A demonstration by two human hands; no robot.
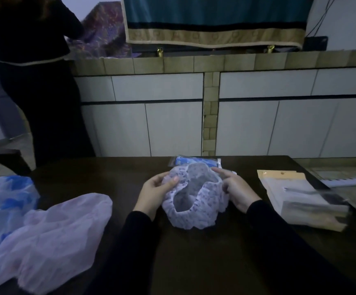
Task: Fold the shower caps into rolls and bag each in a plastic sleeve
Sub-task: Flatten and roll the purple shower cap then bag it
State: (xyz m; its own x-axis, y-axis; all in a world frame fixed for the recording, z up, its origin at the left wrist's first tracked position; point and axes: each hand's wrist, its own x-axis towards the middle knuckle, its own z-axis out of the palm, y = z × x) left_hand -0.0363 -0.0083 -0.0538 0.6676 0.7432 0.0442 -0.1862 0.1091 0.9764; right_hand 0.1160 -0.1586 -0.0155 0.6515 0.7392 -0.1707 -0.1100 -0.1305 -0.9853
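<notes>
Speckled white shower cap [196, 201] opening up on dark surface [194, 252], left hand [155, 189] pinching its left edge, right hand [236, 188] gripping its right edge, pink cap [51, 231] at left.

Long black sleeves [279, 231] cover both forearms to the wrists; the hands are bare.

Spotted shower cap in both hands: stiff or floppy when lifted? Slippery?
Likely floppy: the spotted shower cap sags and crumples between the left hand and right hand. Probably very light, being thin and translucent. Possibly slippery, though the gathered rim gives a grip.
</notes>
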